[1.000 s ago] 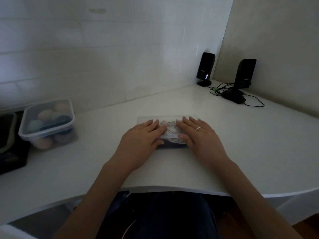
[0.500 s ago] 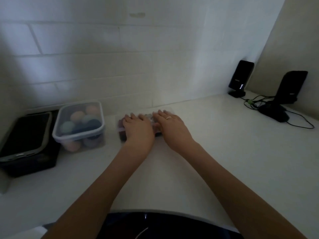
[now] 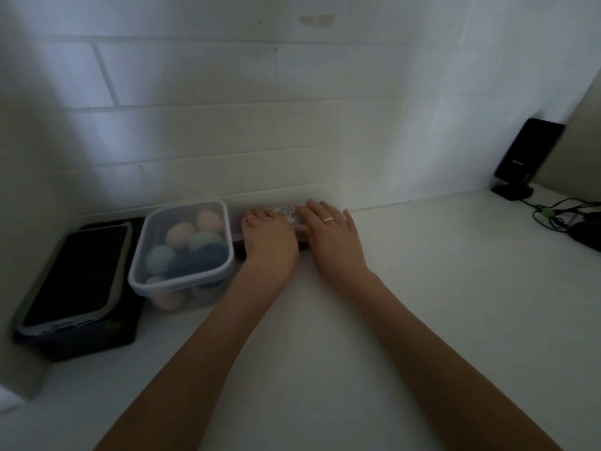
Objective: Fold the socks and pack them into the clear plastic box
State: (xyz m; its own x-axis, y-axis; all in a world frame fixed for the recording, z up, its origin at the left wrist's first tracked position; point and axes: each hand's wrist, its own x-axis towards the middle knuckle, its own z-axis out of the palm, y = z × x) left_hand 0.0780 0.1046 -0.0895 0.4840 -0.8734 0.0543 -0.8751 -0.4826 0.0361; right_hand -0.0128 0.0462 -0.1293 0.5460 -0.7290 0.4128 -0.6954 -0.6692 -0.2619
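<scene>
A small clear plastic box [image 3: 236,222] with a lid lies against the tiled wall at the back of the white desk, mostly hidden under my hands. Dark and patterned socks [image 3: 290,212] show through the lid between my hands. My left hand [image 3: 267,234] rests flat on the box's left part with fingers straight. My right hand [image 3: 328,231], a ring on one finger, lies flat on its right part, fingertips reaching the wall side.
A larger clear lidded box [image 3: 182,252] of rolled pastel and blue socks stands directly left of the small box. Further left a dark tablet [image 3: 73,276] lies on a black box. A black speaker [image 3: 527,154] and cables [image 3: 559,216] occupy the right back corner.
Both hands have slid the small box away from me across the desk and leftward, from the desk's middle to the wall beside the larger box. The camera view has followed.
</scene>
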